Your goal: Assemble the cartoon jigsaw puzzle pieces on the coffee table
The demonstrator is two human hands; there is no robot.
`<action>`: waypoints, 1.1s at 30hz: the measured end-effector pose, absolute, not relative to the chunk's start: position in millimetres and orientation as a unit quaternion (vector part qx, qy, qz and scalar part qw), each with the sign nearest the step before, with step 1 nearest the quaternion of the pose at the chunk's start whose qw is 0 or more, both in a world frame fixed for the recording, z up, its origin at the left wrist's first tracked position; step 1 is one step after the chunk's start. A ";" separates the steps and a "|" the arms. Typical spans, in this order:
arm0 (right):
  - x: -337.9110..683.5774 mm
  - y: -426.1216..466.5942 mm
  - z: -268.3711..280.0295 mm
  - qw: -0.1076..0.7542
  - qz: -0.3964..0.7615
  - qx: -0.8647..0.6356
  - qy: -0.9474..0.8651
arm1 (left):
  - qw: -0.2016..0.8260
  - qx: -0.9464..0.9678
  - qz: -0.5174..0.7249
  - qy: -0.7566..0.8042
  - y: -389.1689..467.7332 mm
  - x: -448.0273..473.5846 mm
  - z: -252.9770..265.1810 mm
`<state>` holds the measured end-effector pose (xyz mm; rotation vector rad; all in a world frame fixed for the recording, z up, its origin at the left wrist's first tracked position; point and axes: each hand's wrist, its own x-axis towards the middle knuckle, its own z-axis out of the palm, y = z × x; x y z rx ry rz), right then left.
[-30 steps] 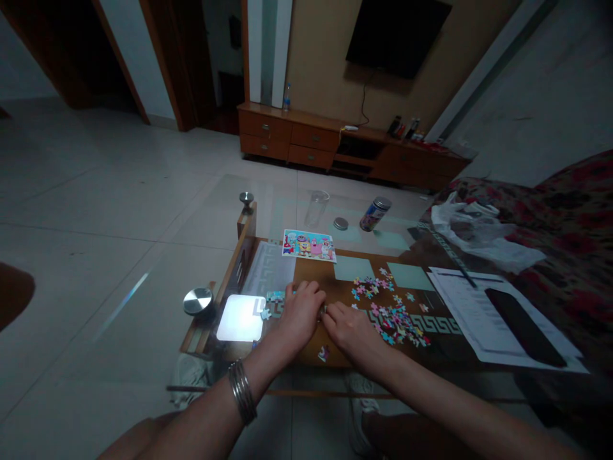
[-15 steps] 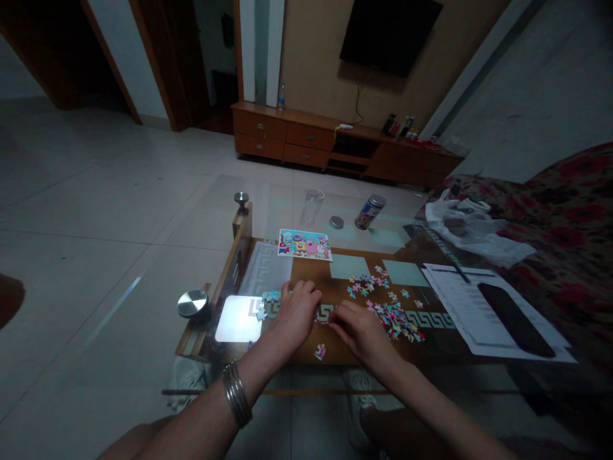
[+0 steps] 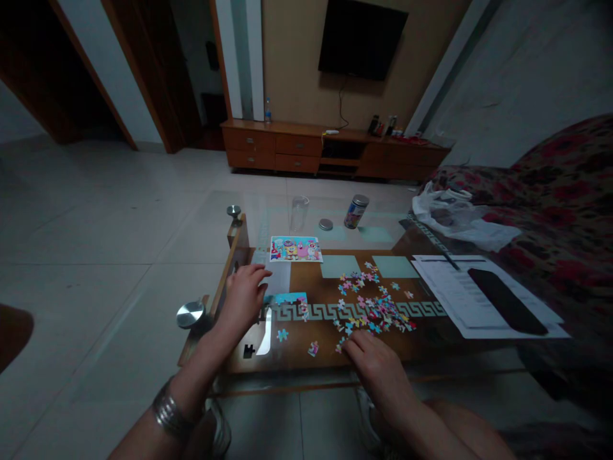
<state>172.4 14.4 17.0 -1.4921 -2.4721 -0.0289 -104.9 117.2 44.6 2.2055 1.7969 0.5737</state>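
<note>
My left hand [image 3: 243, 297] is over the table's left side with its fingers apart and nothing visible in them. Beside it lies a joined strip of puzzle pieces [image 3: 290, 298], blue along the top with a pink part running down at its right end. At the front, my right hand [image 3: 376, 361] is closed, its fingertips pinching a small puzzle piece [image 3: 340, 345]. Just beyond it spreads a heap of loose puzzle pieces [image 3: 378, 310]. Single pieces lie between my hands: a blue one [image 3: 282, 335], a pinkish one [image 3: 313, 349] and a dark one [image 3: 249, 351].
A cartoon picture card [image 3: 295, 250] lies behind the strip. Farther back stand a clear glass [image 3: 299, 214], a metal lid [image 3: 325, 224] and a printed can [image 3: 356, 212]. Papers [image 3: 460, 300], a black phone [image 3: 507, 301] and a plastic bag [image 3: 460, 214] are at right.
My hands have moved apart from the middle: the left to the left, uncovering the joined strip, the right toward the table's front edge. The blue piece now lies farther right, and the view has shifted.
</note>
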 end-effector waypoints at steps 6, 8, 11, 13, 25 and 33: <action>175.3 20.8 25.2 0.187 -0.031 -0.515 -0.836 | 0.094 0.747 0.141 0.643 90.9 -125.1 38.5; 173.7 31.4 28.6 0.181 -0.047 -0.519 -0.834 | 0.094 0.759 0.123 0.633 81.1 -117.9 36.7; 167.9 56.1 32.5 0.142 -0.091 -0.535 -0.828 | 0.096 0.779 0.099 0.612 69.1 -107.8 35.3; 163.0 73.0 35.2 0.099 -0.109 -0.548 -0.823 | 0.094 0.784 0.083 0.608 64.5 -108.5 35.4; 138.8 94.3 37.0 0.038 0.016 -0.568 -0.822 | 0.121 0.764 0.009 0.634 64.7 -154.0 44.6; 155.2 108.5 23.6 0.145 0.138 -0.567 -0.799 | 0.152 0.782 0.018 0.604 60.9 -123.3 48.6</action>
